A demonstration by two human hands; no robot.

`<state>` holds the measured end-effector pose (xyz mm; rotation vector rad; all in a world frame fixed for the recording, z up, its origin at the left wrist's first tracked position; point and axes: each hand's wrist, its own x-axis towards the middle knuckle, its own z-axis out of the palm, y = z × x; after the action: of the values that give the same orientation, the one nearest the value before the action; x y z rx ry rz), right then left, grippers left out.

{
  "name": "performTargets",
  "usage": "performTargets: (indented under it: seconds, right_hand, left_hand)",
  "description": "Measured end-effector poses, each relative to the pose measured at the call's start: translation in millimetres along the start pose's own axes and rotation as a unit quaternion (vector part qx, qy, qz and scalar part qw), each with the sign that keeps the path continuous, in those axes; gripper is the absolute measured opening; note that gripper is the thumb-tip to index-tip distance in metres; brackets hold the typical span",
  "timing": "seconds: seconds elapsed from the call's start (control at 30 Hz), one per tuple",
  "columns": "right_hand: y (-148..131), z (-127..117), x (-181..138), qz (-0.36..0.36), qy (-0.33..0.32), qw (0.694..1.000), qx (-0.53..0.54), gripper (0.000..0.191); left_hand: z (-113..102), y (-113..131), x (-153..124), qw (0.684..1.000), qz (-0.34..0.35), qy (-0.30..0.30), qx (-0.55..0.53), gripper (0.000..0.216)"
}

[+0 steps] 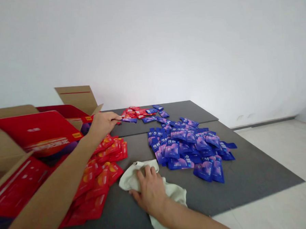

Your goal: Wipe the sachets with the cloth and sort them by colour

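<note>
My left hand (103, 124) reaches far forward to a small mixed heap of red and blue sachets (140, 114) at the back of the dark grey mat (248, 171); its fingertips pinch a red sachet (118, 120) at the heap's near edge. My right hand (149, 188) lies palm down on a pale cream cloth (176, 193) near the front, fingers bent over its folds. A big pile of blue sachets (188, 147) lies to the right of it. A pile of red sachets (102, 172) lies under my left forearm.
An open cardboard box (75, 98) with red cartons (36, 132) in it stands at the left. A white wall rises behind the mat. Pale floor tiles (280, 145) run along the right side.
</note>
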<state>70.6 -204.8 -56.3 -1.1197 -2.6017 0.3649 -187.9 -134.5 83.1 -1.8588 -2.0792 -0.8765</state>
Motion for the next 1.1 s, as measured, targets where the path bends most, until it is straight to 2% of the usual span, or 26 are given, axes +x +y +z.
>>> performTargets:
  seconds: [0.07, 0.13, 0.2, 0.3, 0.4, 0.5, 0.6, 0.67, 0.73, 0.83, 0.93, 1.0, 1.1]
  right_hand:
    - [2.3, -12.8, 0.8, 0.056, -0.008, 0.998, -0.004, 0.036]
    - [8.8, -30.6, -2.6, 0.094, -0.002, 0.996, -0.001, 0.032]
    - [15.2, -52.4, -10.1, 0.099, 0.051, 0.994, 0.003, 0.034]
    - [17.1, -84.3, -22.8, 0.087, 0.122, 0.989, 0.006, 0.038]
    - [9.6, -101.4, -29.4, 0.056, 0.174, 0.983, 0.001, 0.042]
    - [3.1, -99.9, -30.3, 0.058, 0.176, 0.983, -0.01, 0.042]
    - [5.6, -89.9, -29.0, 0.085, 0.141, 0.986, -0.012, 0.04]
    - [11.0, -85.4, -27.9, 0.099, 0.131, 0.986, -0.007, 0.041]
    - [16.4, -84.9, -26.8, 0.111, 0.139, 0.984, -0.004, 0.043]
    - [20.1, -89.1, -24.8, 0.127, 0.159, 0.979, -0.002, 0.046]
    - [16.3, -90.1, -22.2, 0.115, 0.159, 0.981, -0.003, 0.047]
    - [11.3, -85.0, -20.0, 0.088, 0.141, 0.986, -0.007, 0.047]
    - [5.4, -68.4, -16.9, 0.043, 0.085, 0.995, -0.027, 0.05]
  left_hand:
    - [-11.0, 20.1, -49.2, 0.994, 0.011, 0.078, -0.078, 0.02]
    - [-12.2, 36.5, -96.6, 0.98, 0.036, 0.115, -0.156, 0.018]
    - [-4.5, 48.7, -135.8, 0.965, 0.065, 0.102, -0.234, 0.021]
    - [17.9, 57.4, -173.1, 0.95, 0.082, 0.036, -0.298, 0.03]
    - [39.1, 56.1, -191.1, 0.959, 0.094, -0.05, -0.262, 0.033]
    - [45.6, 57.1, -201.2, 0.971, 0.116, -0.098, -0.183, 0.041]
    - [39.4, 77.1, -210.8, 0.991, 0.057, -0.052, -0.108, 0.043]
    - [36.9, 103.3, -220.6, 0.997, -0.024, -0.002, -0.067, 0.037]
    - [41.4, 134.2, -234.8, 0.996, -0.08, 0.006, -0.03, 0.033]
    - [58.7, 171.8, -260.1, 0.994, -0.093, -0.059, 0.016, 0.043]
    - [73.3, 188.1, -275.7, 0.987, -0.072, -0.144, 0.021, 0.061]
    - [75.3, 191.8, -274.7, 0.981, -0.077, -0.178, 0.03, 0.065]
    - [70.0, 197.4, -262.4, 0.968, -0.097, -0.212, 0.087, 0.052]
